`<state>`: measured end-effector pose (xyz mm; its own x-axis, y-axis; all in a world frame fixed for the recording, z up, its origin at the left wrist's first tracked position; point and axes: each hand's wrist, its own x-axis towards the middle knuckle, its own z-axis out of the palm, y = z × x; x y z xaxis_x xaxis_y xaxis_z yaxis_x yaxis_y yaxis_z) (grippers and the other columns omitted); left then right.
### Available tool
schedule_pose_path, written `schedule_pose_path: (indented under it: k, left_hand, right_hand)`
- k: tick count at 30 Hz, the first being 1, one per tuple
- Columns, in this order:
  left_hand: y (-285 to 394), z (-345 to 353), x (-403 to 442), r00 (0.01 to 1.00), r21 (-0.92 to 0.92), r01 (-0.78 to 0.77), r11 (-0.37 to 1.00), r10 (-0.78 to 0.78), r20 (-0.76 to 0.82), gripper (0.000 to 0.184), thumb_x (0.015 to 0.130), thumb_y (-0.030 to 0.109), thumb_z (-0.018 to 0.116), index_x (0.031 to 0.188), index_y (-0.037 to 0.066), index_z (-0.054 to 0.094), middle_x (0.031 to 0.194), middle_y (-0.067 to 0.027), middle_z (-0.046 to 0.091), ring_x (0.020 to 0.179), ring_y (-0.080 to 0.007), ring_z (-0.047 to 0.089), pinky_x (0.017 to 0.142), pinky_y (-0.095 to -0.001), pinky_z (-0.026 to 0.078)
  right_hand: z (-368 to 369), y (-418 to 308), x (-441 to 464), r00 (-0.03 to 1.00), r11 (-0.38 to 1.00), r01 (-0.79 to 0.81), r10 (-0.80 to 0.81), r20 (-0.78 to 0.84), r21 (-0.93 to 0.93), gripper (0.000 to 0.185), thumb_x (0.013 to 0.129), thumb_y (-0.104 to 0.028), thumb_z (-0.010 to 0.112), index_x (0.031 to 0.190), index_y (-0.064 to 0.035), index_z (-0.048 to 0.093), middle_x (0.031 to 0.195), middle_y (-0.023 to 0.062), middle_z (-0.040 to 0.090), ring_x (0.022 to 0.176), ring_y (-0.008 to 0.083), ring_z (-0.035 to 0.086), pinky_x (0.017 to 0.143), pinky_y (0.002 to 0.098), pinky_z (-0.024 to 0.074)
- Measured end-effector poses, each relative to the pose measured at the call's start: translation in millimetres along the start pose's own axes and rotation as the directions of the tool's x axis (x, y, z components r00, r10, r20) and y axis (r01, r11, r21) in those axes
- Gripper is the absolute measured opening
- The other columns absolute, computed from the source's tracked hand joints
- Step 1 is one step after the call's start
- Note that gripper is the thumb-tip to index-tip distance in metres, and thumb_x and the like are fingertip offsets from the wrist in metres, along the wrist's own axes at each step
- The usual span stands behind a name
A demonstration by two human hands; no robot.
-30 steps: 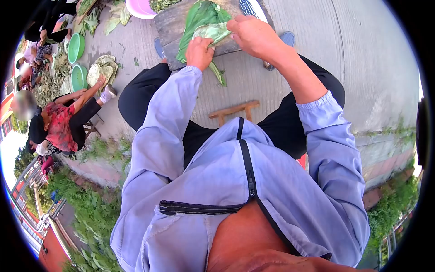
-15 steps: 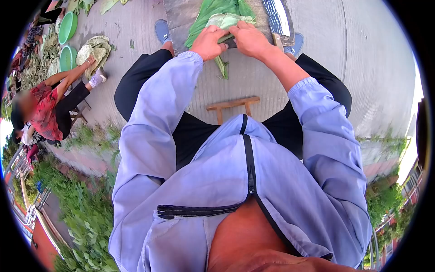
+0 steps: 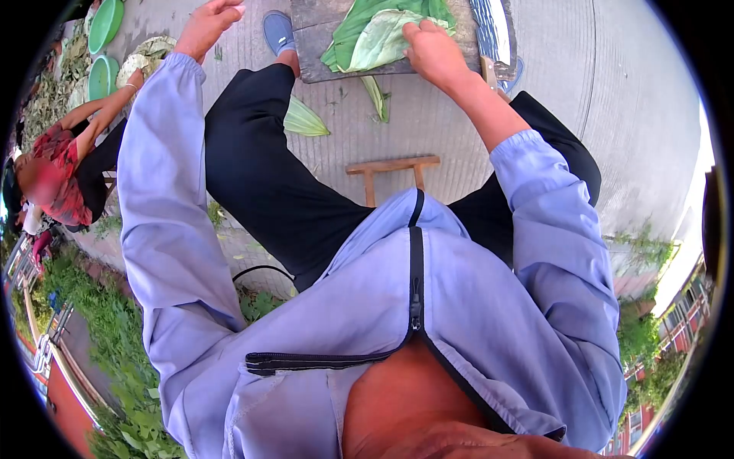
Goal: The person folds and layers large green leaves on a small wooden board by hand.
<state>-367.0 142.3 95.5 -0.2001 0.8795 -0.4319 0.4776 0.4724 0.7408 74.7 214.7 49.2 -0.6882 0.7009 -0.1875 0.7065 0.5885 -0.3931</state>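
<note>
Green leaves (image 3: 358, 29) lie spread on a dark wooden board (image 3: 313, 47) at the top of the view, with a paler, wrinkled leaf (image 3: 382, 40) over them. My right hand (image 3: 434, 52) rests at the right edge of the pale leaf, fingers bent and closed on it. Out to the left, away from the board, my left hand (image 3: 208, 27) is raised over the ground with its fingers drawn together; whether anything small is between them cannot be made out. A cleaver (image 3: 493, 30) with a wooden handle lies at the board's right side.
A wooden stool (image 3: 393, 164) stands between my legs. Leaf pieces (image 3: 306, 118) lie on the concrete below the board. At the left, a person in a red patterned top (image 3: 65, 172) sits near two green basins (image 3: 104, 76) and a leaf pile.
My left hand has left the leaves and swung out left. My right hand stays at the pale leaf, which now lies flatter. A leaf piece has appeared on the ground by my left leg.
</note>
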Motion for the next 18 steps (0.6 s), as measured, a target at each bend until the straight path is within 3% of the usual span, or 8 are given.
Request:
schedule_pose_path:
  k: [1, 3, 5, 7, 10, 15, 18]
  left_hand:
    - [-26, -13, -3, 0.993, 0.035, 0.065, 0.997, -0.061, -0.102, 0.047, 0.096, 0.029, 0.069, 0.136, 0.005, 0.064, 0.116, -0.0053, 0.071, 0.108, -0.0120, 0.064, 0.091, -0.0268, 0.047]
    - [-96, -15, -13, 0.937, -0.132, 0.163, 0.978, -0.196, -0.290, 0.038, 0.093, 0.023, 0.072, 0.124, 0.001, 0.069, 0.103, -0.0050, 0.073, 0.094, -0.0129, 0.066, 0.084, -0.0268, 0.052]
    - [-164, 10, -33, 0.876, -0.226, 0.284, 0.932, -0.348, -0.335, 0.032, 0.092, 0.017, 0.072, 0.119, 0.001, 0.071, 0.099, -0.0049, 0.073, 0.086, -0.0123, 0.066, 0.077, -0.0271, 0.053]
    - [-212, 50, -65, 0.909, -0.021, 0.343, 0.939, -0.337, -0.245, 0.026, 0.095, 0.023, 0.071, 0.112, 0.004, 0.070, 0.096, -0.0048, 0.072, 0.090, -0.0138, 0.068, 0.083, -0.0309, 0.054]
    - [-251, 123, -115, 0.912, 0.222, 0.410, 0.884, -0.399, -0.095, 0.024, 0.095, 0.022, 0.071, 0.111, 0.003, 0.070, 0.096, -0.0044, 0.071, 0.089, -0.0134, 0.067, 0.082, -0.0306, 0.054]
    - [-253, 192, -159, 0.850, 0.314, 0.514, 0.799, -0.523, -0.060, 0.022, 0.094, 0.020, 0.071, 0.109, 0.003, 0.069, 0.094, -0.0038, 0.070, 0.087, -0.0127, 0.066, 0.081, -0.0300, 0.053]
    - [-253, 206, -168, 0.828, 0.318, 0.548, 0.774, -0.556, -0.076, 0.021, 0.094, 0.018, 0.071, 0.108, 0.003, 0.069, 0.093, -0.0035, 0.070, 0.087, -0.0123, 0.065, 0.081, -0.0297, 0.053]
  right_hand:
    - [-1, 0, 1, 1.000, 1.000, -0.007, 0.007, 0.009, 0.008, 0.030, 0.090, -0.011, 0.064, 0.120, -0.0054, 0.063, 0.115, 0.0225, 0.064, 0.115, 0.0421, 0.062, 0.096, 0.0508, 0.0527]
    - [-3, -1, 2, 0.999, 1.000, -0.022, 0.021, 0.029, 0.021, 0.031, 0.090, -0.013, 0.068, 0.120, -0.0048, 0.062, 0.116, 0.0225, 0.063, 0.116, 0.0419, 0.061, 0.097, 0.0506, 0.0522]
    - [-3, 1, 3, 1.000, 0.999, -0.018, 0.017, 0.025, 0.031, 0.032, 0.089, -0.014, 0.070, 0.118, -0.0040, 0.062, 0.116, 0.0226, 0.063, 0.116, 0.0417, 0.061, 0.097, 0.0501, 0.0516]
    - [-1, 3, 3, 1.000, 0.999, -0.012, 0.010, 0.025, 0.052, 0.031, 0.089, -0.015, 0.072, 0.116, -0.0033, 0.062, 0.115, 0.0225, 0.063, 0.116, 0.0415, 0.061, 0.098, 0.0499, 0.0510]
    - [-1, 5, 5, 1.000, 0.995, -0.017, 0.015, 0.026, 0.098, 0.029, 0.089, -0.016, 0.072, 0.112, -0.0026, 0.061, 0.112, 0.0220, 0.063, 0.114, 0.0415, 0.061, 0.097, 0.0500, 0.0503]
    - [-6, 1, 4, 0.999, 0.991, -0.040, 0.037, 0.023, 0.129, 0.027, 0.088, -0.015, 0.074, 0.107, -0.0021, 0.061, 0.107, 0.0196, 0.062, 0.109, 0.0415, 0.062, 0.093, 0.0509, 0.0499]
    - [-3, 4, 4, 0.999, 0.987, 0.000, 0.006, -0.037, 0.159, 0.024, 0.087, -0.015, 0.074, 0.102, -0.0037, 0.059, 0.102, 0.0163, 0.062, 0.097, 0.0391, 0.062, 0.084, 0.0478, 0.0493]
